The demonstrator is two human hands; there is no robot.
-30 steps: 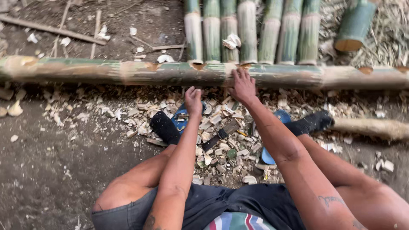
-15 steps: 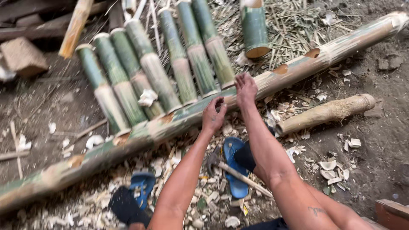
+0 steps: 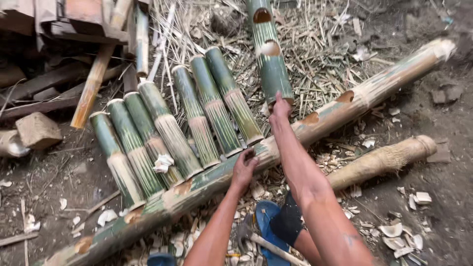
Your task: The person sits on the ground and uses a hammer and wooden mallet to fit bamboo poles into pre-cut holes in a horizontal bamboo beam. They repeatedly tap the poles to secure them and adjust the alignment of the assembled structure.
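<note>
A long green bamboo pole [image 3: 345,106] with notches cut in it lies on the dirt from lower left to upper right. My left hand [image 3: 245,166] rests on this pole near its middle, fingers curled over it. My right hand [image 3: 281,107] reaches past the pole and touches the near end of a short green bamboo section [image 3: 268,59] that has holes cut in its side. Several cut bamboo sections [image 3: 197,123] lie side by side, their ends butting against the long pole.
A pale husked bamboo piece [image 3: 382,160] lies right of my arm. A tool with a wooden handle [image 3: 266,246] and a blue sandal [image 3: 266,219] are by my feet. Wood scraps and boards [image 3: 59,29] pile at upper left. Chips litter the ground.
The view has swung left and forward. My right hand has moved off the long pole to the short holed section beyond it. My left hand stays on the pole.
</note>
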